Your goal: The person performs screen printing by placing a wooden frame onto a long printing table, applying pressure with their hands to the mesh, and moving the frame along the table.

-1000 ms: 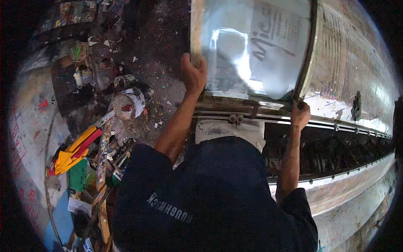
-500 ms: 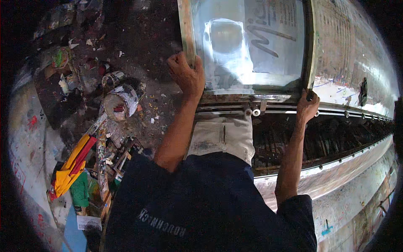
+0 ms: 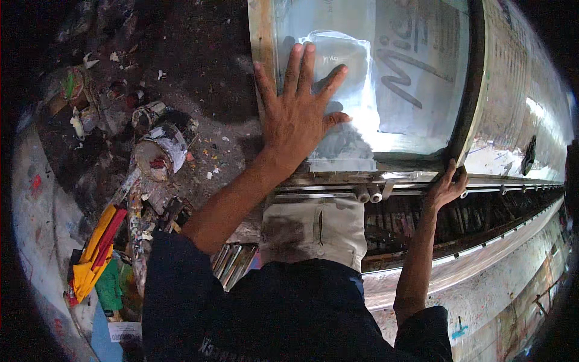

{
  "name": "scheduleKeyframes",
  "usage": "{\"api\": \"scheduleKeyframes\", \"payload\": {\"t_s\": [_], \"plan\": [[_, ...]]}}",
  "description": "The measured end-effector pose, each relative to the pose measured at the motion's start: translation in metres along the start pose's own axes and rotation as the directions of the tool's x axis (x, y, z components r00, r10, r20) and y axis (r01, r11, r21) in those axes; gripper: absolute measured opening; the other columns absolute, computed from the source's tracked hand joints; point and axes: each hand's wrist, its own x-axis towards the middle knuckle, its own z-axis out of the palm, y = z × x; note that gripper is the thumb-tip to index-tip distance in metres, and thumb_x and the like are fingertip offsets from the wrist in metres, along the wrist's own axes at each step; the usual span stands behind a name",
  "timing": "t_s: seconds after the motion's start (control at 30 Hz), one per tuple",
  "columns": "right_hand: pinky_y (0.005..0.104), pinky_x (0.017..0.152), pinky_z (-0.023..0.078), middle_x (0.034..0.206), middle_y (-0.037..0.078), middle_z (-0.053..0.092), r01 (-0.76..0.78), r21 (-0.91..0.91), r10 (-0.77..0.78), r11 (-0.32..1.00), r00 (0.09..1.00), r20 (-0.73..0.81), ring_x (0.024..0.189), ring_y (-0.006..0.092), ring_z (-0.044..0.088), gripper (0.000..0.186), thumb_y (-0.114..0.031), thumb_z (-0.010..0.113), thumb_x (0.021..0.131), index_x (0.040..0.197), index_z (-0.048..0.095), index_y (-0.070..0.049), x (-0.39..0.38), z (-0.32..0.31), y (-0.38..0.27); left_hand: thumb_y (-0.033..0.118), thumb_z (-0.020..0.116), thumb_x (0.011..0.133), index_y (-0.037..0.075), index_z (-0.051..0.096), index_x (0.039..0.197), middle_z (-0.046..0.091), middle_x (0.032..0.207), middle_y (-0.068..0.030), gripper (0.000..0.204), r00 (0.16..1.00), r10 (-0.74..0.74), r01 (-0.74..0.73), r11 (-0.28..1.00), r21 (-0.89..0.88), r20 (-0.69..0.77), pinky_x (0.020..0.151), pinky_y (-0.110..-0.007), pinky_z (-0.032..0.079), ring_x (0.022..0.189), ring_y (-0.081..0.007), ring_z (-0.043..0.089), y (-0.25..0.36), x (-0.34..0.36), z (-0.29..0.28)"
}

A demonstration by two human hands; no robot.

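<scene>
In the head view a framed panel (image 3: 422, 120) lies at the upper middle, with a pale translucent sheet, dark lettering and a brighter square patch inside a worn frame (image 3: 261, 30). My left hand (image 3: 295, 117) rests open on the sheet near its left edge, fingers spread over the bright patch. My right hand (image 3: 446, 187) has its fingers curled on the frame's lower right corner. Just below the panel run metal bars with small white rollers (image 3: 375, 194).
A long stained machine surface (image 3: 518, 72) and a dark slatted trough (image 3: 416, 229) extend to the right. At left are paint-crusted buckets (image 3: 158, 154) on a littered, spattered floor (image 3: 205, 108), yellow and red items (image 3: 95, 253), and a pale board (image 3: 42, 199).
My left hand has left the frame's left side and now lies spread on the sheet. My right hand still holds the corner, which sits a little lower and farther right in view.
</scene>
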Motion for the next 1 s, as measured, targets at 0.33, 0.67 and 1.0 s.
{"api": "scheduleKeyframes", "payload": {"t_s": [0.33, 0.67, 1.0], "plan": [[0.0459, 0.083, 0.045, 0.098, 0.019, 0.058, 0.03, 0.007, -0.031, 1.0, 0.999, 0.019, 0.09, 0.0318, 0.054, 0.043, -0.032, 0.063, 0.097, 0.114, 0.064, 0.008, 0.0, 0.005, 0.006, 0.08, 0.033, 0.087, 0.037, 0.038, 0.154, 0.023, 0.163, -0.0211, 0.08, 1.0, -0.004, 0.002, 0.998, -0.061, -0.029, 0.108, -0.081, 0.003, 0.154, -0.0374, 0.01, 0.0, -0.002, 0.0], [0.0467, 0.084, 0.045, 0.102, 0.021, 0.056, 0.193, -0.03, -0.191, 0.981, 0.98, 0.05, 0.092, 0.0345, 0.054, 0.038, -0.031, 0.054, 0.103, 0.12, 0.065, 0.002, -0.001, 0.007, 0.025, 0.079, 0.035, 0.087, 0.036, 0.037, 0.155, 0.017, 0.164, -0.0236, 0.08, 1.0, -0.009, 0.011, 0.997, -0.074, 0.02, 0.109, -0.08, 0.0, 0.154, -0.039, 0.009, 0.001, -0.002, 0.002], [0.0528, 0.089, 0.04, 0.113, 0.023, 0.056, 0.14, -0.027, -0.136, 0.99, 0.984, 0.117, 0.103, 0.0396, 0.052, 0.061, -0.049, 0.059, 0.097, 0.12, 0.057, 0.008, 0.005, -0.001, 0.013, 0.031, 0.067, 0.091, 0.004, 0.047, 0.137, 0.043, 0.141, -0.0248, 0.057, 0.769, -0.312, 0.044, 0.897, -0.44, -0.558, 0.108, -0.065, 0.027, 0.133, -0.0467, 0.039, -0.018, -0.019, 0.008]]}}
